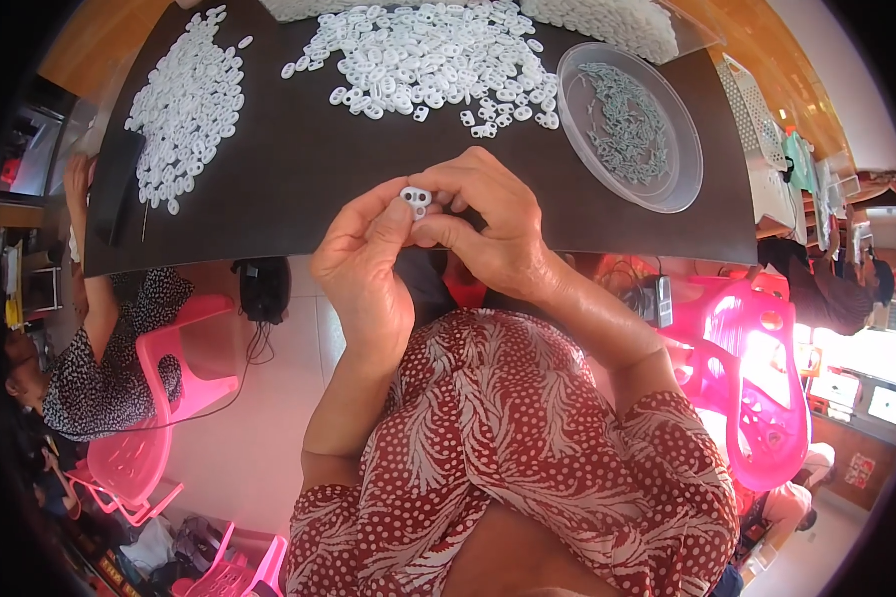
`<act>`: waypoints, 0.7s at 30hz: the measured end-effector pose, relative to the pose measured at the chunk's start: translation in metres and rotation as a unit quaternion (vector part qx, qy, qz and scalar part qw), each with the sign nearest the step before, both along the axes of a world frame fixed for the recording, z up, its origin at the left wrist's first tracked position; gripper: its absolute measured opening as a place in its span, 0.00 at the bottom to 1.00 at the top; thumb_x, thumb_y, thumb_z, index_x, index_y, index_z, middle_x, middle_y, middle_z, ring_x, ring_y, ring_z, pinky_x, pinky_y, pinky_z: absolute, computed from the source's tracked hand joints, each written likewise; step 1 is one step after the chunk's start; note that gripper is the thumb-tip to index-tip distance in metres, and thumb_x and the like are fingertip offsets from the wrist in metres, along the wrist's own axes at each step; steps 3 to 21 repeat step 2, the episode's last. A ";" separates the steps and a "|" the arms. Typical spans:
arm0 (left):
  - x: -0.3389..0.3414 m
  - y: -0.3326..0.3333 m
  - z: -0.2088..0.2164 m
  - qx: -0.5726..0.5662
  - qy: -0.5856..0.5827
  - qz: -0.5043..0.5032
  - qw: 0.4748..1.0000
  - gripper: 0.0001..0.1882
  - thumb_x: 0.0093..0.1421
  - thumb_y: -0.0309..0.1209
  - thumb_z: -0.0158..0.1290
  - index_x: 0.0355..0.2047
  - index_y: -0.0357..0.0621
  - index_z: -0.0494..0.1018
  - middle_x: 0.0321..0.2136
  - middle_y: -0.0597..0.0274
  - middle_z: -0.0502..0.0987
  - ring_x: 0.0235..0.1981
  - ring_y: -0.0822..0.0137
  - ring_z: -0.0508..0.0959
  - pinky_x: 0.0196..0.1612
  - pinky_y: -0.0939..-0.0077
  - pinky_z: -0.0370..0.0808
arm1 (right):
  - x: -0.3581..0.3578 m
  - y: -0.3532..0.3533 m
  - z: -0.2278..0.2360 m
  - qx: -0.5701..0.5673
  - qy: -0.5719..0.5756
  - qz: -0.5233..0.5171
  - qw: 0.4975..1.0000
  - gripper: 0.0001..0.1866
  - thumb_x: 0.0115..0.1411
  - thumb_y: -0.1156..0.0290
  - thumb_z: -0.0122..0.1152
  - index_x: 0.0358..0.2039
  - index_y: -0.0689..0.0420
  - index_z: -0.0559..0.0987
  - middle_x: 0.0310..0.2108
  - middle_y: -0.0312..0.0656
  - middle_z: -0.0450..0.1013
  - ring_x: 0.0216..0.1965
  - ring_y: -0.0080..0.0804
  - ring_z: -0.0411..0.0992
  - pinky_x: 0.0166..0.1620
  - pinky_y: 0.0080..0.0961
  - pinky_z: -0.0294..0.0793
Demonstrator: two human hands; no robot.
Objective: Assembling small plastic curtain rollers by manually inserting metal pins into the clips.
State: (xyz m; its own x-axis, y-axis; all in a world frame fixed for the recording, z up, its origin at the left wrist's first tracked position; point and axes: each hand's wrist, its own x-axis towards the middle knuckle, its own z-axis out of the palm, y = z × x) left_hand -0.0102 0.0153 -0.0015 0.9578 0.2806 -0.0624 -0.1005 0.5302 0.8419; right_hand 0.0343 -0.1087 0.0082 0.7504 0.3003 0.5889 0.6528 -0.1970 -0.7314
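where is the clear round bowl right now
In the head view the clear round bowl sits on the dark mat, up and right of both hands, beside the middle heap of white pieces.

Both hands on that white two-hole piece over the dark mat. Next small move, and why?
Probably press the white piece together: left hand and right hand pinch it from both sides, above the dark mat, so neither is free to reach the piles.

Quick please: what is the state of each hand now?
Left hand: closed on the white part.
Right hand: fingers pinch the same part.
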 end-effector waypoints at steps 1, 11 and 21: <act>0.000 0.000 0.000 -0.002 0.000 0.003 1.000 0.11 0.60 0.23 0.51 0.41 0.29 0.73 0.34 0.53 0.77 0.33 0.67 0.79 0.37 0.79 0.77 | 0.000 0.000 -0.001 0.007 0.005 -0.005 1.000 0.15 0.42 0.80 0.64 0.34 0.60 0.78 0.27 0.39 0.73 0.27 0.32 0.68 0.30 0.25 0.69; -0.001 0.000 0.001 -0.005 0.000 0.006 1.000 0.11 0.60 0.23 0.51 0.41 0.28 0.73 0.34 0.53 0.78 0.33 0.67 0.79 0.37 0.79 0.77 | 0.000 0.000 -0.001 0.003 0.002 -0.003 1.000 0.16 0.42 0.80 0.64 0.35 0.59 0.78 0.27 0.39 0.73 0.27 0.32 0.68 0.31 0.25 0.69; -0.001 0.000 0.001 -0.005 0.000 0.006 1.000 0.11 0.60 0.23 0.51 0.41 0.28 0.73 0.34 0.53 0.78 0.33 0.67 0.79 0.37 0.79 0.77 | 0.000 0.000 -0.001 0.003 0.002 -0.003 1.000 0.16 0.42 0.80 0.64 0.35 0.59 0.78 0.27 0.39 0.73 0.27 0.32 0.68 0.31 0.25 0.69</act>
